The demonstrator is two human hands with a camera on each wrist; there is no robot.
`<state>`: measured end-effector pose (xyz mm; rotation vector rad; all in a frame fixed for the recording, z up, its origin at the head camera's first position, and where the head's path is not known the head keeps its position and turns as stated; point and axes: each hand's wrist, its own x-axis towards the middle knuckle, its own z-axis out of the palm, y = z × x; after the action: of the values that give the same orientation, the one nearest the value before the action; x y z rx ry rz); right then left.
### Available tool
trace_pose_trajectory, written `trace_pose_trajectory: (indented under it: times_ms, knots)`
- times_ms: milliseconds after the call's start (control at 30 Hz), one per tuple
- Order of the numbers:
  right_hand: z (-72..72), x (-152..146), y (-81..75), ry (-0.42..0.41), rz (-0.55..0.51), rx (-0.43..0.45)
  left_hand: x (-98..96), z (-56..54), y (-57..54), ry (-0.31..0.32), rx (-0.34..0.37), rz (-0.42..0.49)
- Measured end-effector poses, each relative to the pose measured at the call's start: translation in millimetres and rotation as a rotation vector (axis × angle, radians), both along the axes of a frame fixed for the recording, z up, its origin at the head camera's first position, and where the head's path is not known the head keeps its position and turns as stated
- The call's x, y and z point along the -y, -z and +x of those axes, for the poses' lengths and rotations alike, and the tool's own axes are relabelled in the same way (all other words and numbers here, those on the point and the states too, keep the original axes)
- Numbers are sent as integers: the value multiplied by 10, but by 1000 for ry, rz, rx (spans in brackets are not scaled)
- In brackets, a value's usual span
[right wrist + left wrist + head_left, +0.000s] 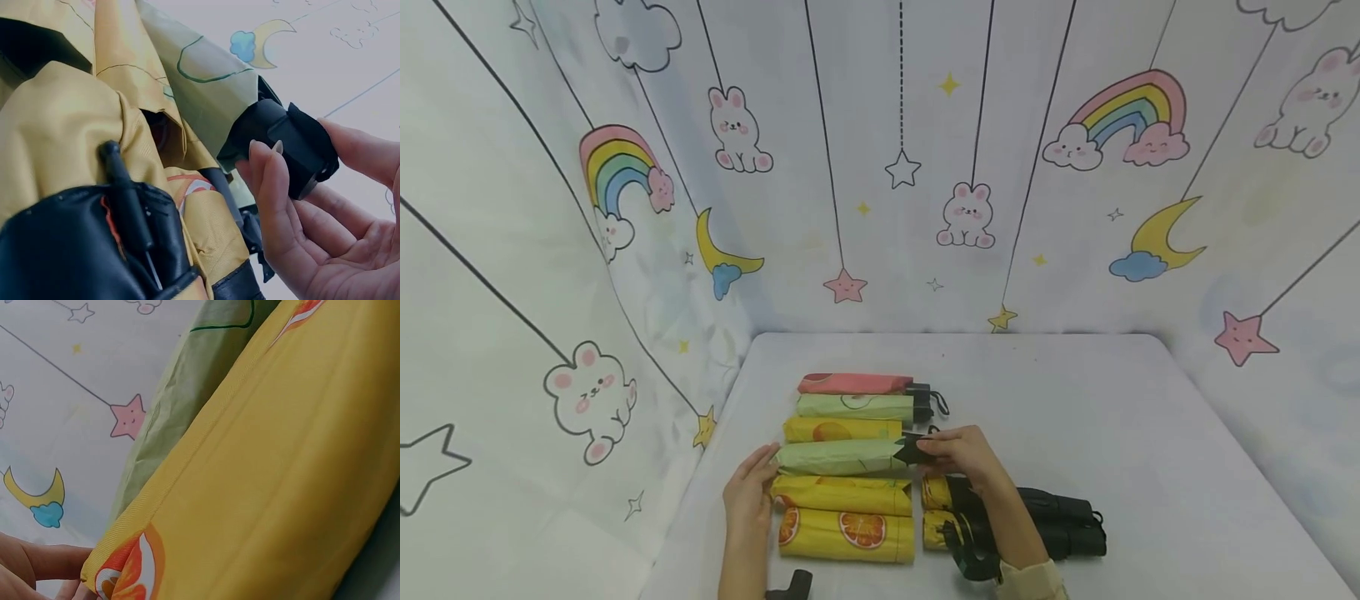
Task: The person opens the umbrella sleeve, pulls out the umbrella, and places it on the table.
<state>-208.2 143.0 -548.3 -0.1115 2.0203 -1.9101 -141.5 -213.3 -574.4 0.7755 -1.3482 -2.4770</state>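
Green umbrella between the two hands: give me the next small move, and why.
Probably settle the green umbrella flat, parallel to its neighbours. The right hand pinches its black end and the left hand is at the other, so both ends can be steered; one yellow umbrella lies beyond it, a second yellow umbrella nearer the person.

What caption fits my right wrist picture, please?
Fingers hold the black handle of a green umbrella beside yellow umbrellas.

no lettering, labels, brands, numbers or signs can be read anywhere.
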Motion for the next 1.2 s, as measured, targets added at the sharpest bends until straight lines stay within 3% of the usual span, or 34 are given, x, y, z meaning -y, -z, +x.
trace_pose_trajectory:
  times_ms: [500, 767, 1200]
  knots:
    - [19, -99, -80, 10, -3, 4, 14, -17, -22, -29, 31, -12]
    - [26, -189, -114, 7, 2, -9, 29, -14, -46, -45, 10, 25]
    - [27, -284, -124, 31, 12, -20, 6, -8, -39, -37, 6, -4]
